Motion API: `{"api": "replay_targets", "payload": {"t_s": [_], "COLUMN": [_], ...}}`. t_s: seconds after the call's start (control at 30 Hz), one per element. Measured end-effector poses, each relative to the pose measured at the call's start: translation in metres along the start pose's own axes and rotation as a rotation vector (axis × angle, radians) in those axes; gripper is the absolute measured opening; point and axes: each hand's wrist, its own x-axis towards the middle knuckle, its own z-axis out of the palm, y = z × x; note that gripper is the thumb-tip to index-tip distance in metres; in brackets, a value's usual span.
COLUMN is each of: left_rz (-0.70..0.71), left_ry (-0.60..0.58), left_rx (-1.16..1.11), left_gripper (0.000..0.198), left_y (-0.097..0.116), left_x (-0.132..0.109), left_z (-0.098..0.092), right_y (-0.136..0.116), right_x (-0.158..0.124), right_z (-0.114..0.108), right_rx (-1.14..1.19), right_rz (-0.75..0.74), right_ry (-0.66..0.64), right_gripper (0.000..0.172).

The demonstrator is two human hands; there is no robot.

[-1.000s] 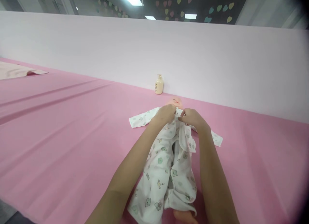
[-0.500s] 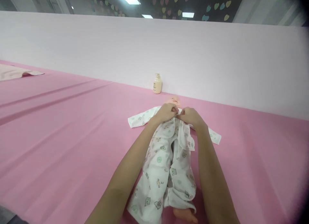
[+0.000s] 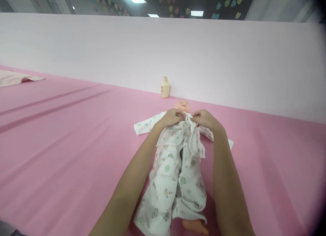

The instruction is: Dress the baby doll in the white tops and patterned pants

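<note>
A baby doll [image 3: 182, 105] lies on its back with its head toward the wall. It wears a white printed jacket [image 3: 173, 135] and matching trousers [image 3: 166, 175]. At the neck of the jacket, my left hand [image 3: 174, 117] pinches the left front edge. Opposite it, my right hand [image 3: 205, 119] has finger and thumb closed on the right front edge. A small gap shows between the two hands, and the jacket's lower fronts hang apart. Both sleeves are spread outward. One bare doll foot [image 3: 195, 226] sticks out of the right trouser leg.
A cream pump bottle [image 3: 165, 88] stands against the white wall [image 3: 102, 49], just beyond the doll's head. Pink sheeting [image 3: 63, 144] with long creases covers the surface. A pale folded cloth [image 3: 17, 78] lies at the far left.
My hands have drawn slightly apart at the jacket's neck. The right hand has shifted a little right and up, showing more of the collar. The view has tilted slightly.
</note>
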Motion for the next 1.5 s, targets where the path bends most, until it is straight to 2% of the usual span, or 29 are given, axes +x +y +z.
{"api": "replay_targets", "payload": {"t_s": [0.13, 0.3, 0.47, 0.63, 0.93, 1.23, 1.37, 1.5], "left_rz": [0.043, 0.071, 0.044, 0.004, 0.061, -0.023, -0.112, -0.136], "left_ry": [-0.004, -0.012, -0.013, -0.011, 0.040, 0.056, 0.099, 0.108], "left_rx": [0.082, 0.120, 0.118, 0.116, 0.207, 0.143, 0.171, 0.137], "left_gripper": [0.015, 0.017, 0.016, 0.017, 0.018, 0.014, 0.020, 0.016], "left_y": [0.005, 0.006, 0.005, 0.006, 0.012, 0.012, 0.016, 0.016], "left_x": [-0.003, -0.003, -0.002, -0.002, -0.006, -0.004, -0.004, -0.003], "left_z": [-0.001, -0.002, -0.001, -0.001, 0.000, 0.003, 0.005, 0.006], "right_y": [-0.003, -0.007, -0.006, -0.008, -0.018, -0.029, -0.027, -0.023], "right_x": [0.001, 0.003, 0.001, -0.001, -0.006, -0.016, -0.012, -0.005], "right_z": [0.001, 0.007, 0.007, 0.008, 0.011, 0.002, 0.007, 0.014], "right_rx": [0.080, -0.076, -0.238, -0.274, -0.345, -0.175, -0.193, -0.240], "right_rz": [-0.034, -0.014, -0.033, -0.070, -0.087, 0.034, 0.029, -0.018], "right_ry": [-0.045, 0.079, 0.164, 0.132, 0.077, -0.084, -0.041, 0.009], "right_gripper": [0.008, 0.020, 0.021, 0.020, 0.010, 0.016, 0.011, 0.008]}}
